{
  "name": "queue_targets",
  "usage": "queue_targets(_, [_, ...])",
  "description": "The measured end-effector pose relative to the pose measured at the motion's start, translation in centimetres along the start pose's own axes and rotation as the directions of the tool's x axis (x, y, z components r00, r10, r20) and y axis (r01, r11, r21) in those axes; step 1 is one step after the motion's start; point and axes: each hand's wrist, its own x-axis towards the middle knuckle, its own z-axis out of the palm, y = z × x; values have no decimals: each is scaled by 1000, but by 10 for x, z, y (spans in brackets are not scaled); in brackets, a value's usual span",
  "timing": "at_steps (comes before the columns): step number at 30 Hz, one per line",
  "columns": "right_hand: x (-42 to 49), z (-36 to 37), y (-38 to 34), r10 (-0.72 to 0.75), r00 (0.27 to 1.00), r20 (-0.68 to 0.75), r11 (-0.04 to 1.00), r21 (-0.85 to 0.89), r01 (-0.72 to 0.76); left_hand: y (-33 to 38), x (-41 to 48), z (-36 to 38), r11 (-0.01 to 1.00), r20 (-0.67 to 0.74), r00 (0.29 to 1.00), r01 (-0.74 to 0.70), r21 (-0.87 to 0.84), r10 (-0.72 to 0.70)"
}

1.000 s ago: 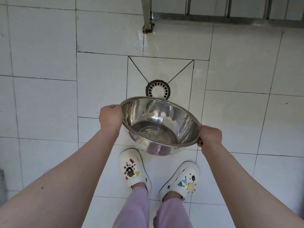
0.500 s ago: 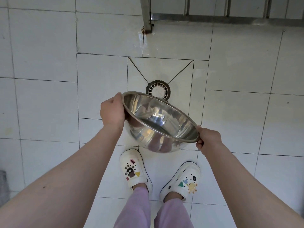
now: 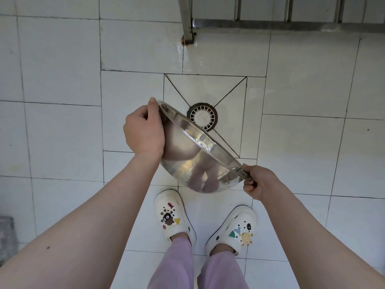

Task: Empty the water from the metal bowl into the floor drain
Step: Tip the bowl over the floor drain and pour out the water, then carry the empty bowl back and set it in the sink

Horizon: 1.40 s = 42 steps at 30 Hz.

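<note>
I hold a shiny metal bowl (image 3: pixel 193 163) above the white tiled floor, tipped steeply away from me so its mouth faces the round floor drain (image 3: pixel 203 116). Only the bowl's outside and rim show; its inside and any water are hidden. My left hand (image 3: pixel 143 130) grips the raised far-left rim. My right hand (image 3: pixel 257 182) pinches the lower right rim. The drain, with a white slotted cover in a dark ring, lies just beyond the bowl's rim, partly overlapped by it.
My two feet in white clogs (image 3: pixel 174 215) stand just behind the bowl. A metal frame post (image 3: pixel 187 19) and rail run along the far edge. The tile near the post looks wet. A grey object (image 3: pixel 6 236) sits at the left edge.
The bowl has tipped from nearly level to steeply tilted toward the drain. My left hand rose with its rim while my right hand stayed lower.
</note>
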Motion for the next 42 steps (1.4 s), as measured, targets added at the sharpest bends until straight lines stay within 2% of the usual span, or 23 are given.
queue_targets(8, [4, 1, 5, 47, 997, 64, 999, -28, -45, 20, -1, 1, 998, -12, 998, -56, 28, 56])
queue_targets(19, [-4, -5, 8, 31, 996, 81, 998, -62, -26, 26, -10, -6, 997, -17, 997, -70, 33, 71])
queue_targets(23, [-10, -8, 8, -34, 997, 68, 997, -61, 38, 28, -13, -10, 997, -10, 997, -73, 7, 73])
queue_targets(26, [-14, -11, 7, -106, 994, 12, 993, -50, 106, 27, -16, -13, 998, -2, 999, -32, -49, 32])
queue_targets(29, [-21, -16, 4, -187, 981, -55, 982, -37, 186, 24, -17, -18, 992, 67, 997, 43, -118, -35])
queue_targets(32, [-32, -24, 3, -352, 930, -103, 936, -41, 350, 18, -20, -25, 976, 134, 982, 151, -156, -130])
queue_targets(36, [-51, -35, 4, -581, 805, -120, 814, -127, 567, 11, -32, -36, 969, 179, 964, 218, -113, -196])
queue_targets(42, [-85, -50, -2, -723, 676, -140, 681, -303, 666, 18, -54, -54, 976, 195, 962, 205, -70, -188])
